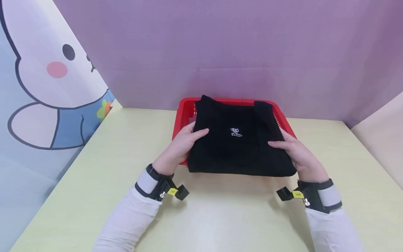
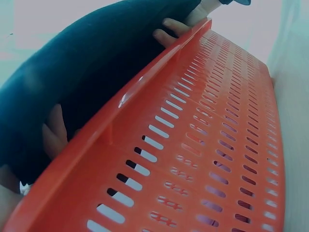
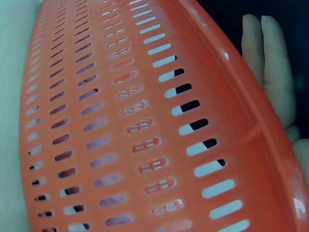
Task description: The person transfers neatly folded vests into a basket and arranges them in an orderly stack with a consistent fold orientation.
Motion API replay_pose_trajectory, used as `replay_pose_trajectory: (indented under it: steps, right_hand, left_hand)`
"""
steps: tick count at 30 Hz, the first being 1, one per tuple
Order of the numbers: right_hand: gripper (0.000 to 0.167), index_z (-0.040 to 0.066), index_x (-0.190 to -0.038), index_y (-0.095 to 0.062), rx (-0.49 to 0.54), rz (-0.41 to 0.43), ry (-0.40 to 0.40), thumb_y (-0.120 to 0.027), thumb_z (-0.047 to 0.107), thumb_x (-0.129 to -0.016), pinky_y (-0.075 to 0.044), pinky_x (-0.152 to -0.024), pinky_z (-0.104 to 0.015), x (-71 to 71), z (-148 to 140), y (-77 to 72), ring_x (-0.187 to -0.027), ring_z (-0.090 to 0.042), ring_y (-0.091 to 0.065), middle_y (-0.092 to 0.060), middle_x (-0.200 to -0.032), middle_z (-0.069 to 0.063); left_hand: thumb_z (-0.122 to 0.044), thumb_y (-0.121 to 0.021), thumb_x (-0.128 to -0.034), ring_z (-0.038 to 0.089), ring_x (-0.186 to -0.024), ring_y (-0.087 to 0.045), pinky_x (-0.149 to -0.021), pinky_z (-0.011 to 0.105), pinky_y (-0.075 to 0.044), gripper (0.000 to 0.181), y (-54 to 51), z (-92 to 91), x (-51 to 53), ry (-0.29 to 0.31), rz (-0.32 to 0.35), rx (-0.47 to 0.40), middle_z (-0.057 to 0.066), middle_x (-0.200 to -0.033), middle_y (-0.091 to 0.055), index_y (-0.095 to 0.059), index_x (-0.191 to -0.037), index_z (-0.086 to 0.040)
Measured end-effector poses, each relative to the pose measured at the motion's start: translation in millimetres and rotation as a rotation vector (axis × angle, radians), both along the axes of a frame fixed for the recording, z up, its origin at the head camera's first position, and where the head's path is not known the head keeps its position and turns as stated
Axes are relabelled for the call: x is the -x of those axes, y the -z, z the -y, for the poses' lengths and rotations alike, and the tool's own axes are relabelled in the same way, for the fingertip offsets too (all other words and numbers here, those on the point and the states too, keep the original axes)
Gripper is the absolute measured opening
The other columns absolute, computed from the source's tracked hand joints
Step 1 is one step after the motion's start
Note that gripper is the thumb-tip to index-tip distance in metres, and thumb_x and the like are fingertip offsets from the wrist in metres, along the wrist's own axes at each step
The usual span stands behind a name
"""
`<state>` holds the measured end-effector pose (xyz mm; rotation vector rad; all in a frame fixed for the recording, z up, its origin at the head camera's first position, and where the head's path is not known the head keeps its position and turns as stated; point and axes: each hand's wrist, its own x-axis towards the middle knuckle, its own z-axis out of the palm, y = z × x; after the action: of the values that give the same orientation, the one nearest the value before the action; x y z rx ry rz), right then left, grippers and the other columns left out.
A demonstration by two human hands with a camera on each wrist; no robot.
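Note:
A folded black garment [image 1: 233, 147] with a small white print near its upper middle is held above a red plastic basket [image 1: 180, 117]. At its left side my left hand [image 1: 182, 141] grips it, thumb on top and fingers underneath. My right hand [image 1: 297, 152] grips the opposite side, its thumb also lying on the cloth. Seen in the left wrist view, fingertips of both hands press the underside of the garment [image 2: 87, 53] just over the basket's rim. Two straight fingers [image 3: 277, 67] lie under the dark cloth in the right wrist view.
The basket's slotted front wall [image 2: 212, 130] shows purplish cloth through its holes. It stands on a pale table [image 1: 220, 213] against a purple backdrop [image 1: 236, 52]. A cartoon-printed sheet [image 1: 37, 140] hangs at the left. Wrist cameras are strapped to both forearms.

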<state>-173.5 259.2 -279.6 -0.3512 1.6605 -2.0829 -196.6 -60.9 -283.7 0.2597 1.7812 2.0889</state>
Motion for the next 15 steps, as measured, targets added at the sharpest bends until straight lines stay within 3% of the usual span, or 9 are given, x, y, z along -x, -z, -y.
replay_pose_trajectory:
  steps: [9,12,15]
  right_hand:
    - [0.046,0.029,-0.136,-0.047,0.023,-0.004,0.000,-0.042,0.003,-0.098,-0.054,-0.083,-0.026,-1.6,-1.7,3.3,-0.100,-0.013,-0.067,-0.063,-0.123,0.007]
    - [0.050,0.026,-0.143,-0.039,-0.048,-0.034,0.035,-0.044,0.005,-0.098,-0.054,-0.084,-0.024,-0.5,-0.1,4.2,-0.102,-0.010,-0.066,-0.060,-0.125,0.010]
    - [0.058,0.024,-0.150,-0.026,-0.195,-0.073,0.072,-0.048,0.012,-0.098,-0.048,-0.090,-0.016,2.6,3.0,3.3,-0.111,0.003,-0.055,-0.050,-0.133,0.017]
  left_hand:
    - [-0.017,-0.048,-0.0975,0.013,-0.096,-0.066,-0.091,0.034,-0.052,0.043,2.3,-1.0,1.0,0.011,-0.002,0.001,0.017,-0.134,-0.054,-0.041,-0.139,-0.009]
    - [-0.017,-0.048,-0.0974,0.014,-0.097,-0.066,-0.091,0.034,-0.052,0.044,1.9,0.0,2.6,0.016,0.001,0.008,0.017,-0.134,-0.053,-0.041,-0.140,-0.009]
    - [-0.017,-0.048,-0.0974,0.015,-0.099,-0.066,-0.091,0.035,-0.052,0.045,1.1,2.4,5.1,0.013,0.003,0.031,0.016,-0.135,-0.053,-0.040,-0.141,-0.010]
